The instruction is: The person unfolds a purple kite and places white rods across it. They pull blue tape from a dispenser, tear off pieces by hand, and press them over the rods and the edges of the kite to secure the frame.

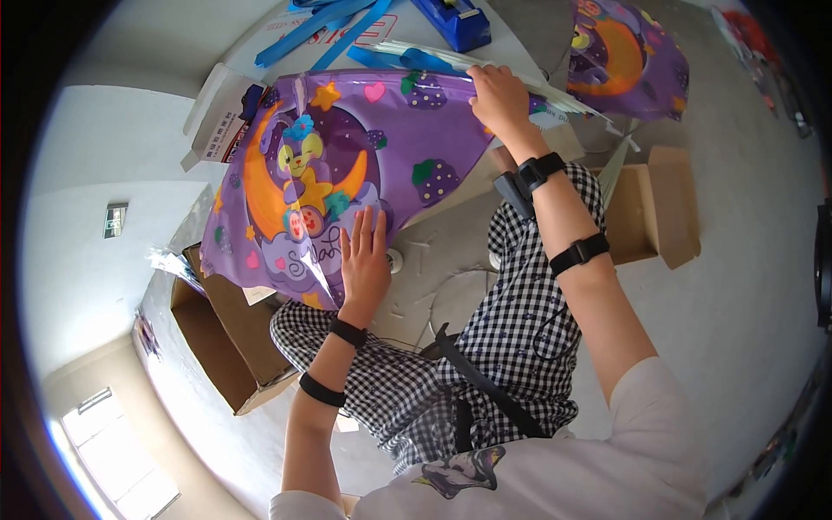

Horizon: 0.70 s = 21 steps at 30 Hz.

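My right hand curls its fingers over the upper right edge of the triangular purple plastic sheet, though I can't tell whether they clamp it. The sheet slopes from the table toward my left knee, where my left hand rests, fingers slightly apart. Beyond lie white rods and a blue tape dispenser.

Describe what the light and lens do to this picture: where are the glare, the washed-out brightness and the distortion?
Head view: the window at lower left is washed out nearly white; a white glare streak marks the purple sheet beside the left hand; straight lines bow near the dark rim.
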Each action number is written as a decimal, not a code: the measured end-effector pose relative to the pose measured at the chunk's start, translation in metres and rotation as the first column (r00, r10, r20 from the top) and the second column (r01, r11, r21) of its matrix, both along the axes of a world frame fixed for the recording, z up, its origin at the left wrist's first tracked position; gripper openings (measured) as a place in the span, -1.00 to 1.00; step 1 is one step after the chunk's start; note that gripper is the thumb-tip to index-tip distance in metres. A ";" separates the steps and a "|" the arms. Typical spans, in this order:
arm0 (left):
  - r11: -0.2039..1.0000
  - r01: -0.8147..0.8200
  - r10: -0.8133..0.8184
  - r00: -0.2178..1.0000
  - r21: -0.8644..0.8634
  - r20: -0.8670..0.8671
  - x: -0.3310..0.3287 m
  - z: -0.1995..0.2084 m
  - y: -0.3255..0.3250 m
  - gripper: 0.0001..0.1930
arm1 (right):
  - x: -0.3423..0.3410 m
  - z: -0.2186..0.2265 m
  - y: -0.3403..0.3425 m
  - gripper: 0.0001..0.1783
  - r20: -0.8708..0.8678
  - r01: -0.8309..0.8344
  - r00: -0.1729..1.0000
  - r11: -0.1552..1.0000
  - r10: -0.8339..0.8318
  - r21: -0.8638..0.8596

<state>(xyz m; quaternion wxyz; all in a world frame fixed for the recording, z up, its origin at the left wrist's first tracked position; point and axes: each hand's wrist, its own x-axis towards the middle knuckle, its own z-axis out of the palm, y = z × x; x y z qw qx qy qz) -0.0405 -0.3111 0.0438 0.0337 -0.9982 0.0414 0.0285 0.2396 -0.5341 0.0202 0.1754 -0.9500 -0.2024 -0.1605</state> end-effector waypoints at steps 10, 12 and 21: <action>0.999 -0.038 0.037 0.999 -0.034 -0.015 -0.014 0.005 0.017 -0.29 | -0.008 0.023 0.003 -0.57 -0.354 -0.101 0.933 0.990 0.060 -0.098; 0.998 -0.049 0.049 0.999 -0.045 -0.005 -0.019 0.012 0.024 -0.31 | -0.015 0.025 -0.001 -0.57 -0.434 -0.172 0.889 0.985 0.149 -0.014; 0.975 -0.183 0.171 0.981 -0.129 -0.093 -0.020 0.021 0.028 -0.22 | -0.017 0.023 -0.004 -0.53 -0.513 -0.148 0.834 0.978 0.202 0.145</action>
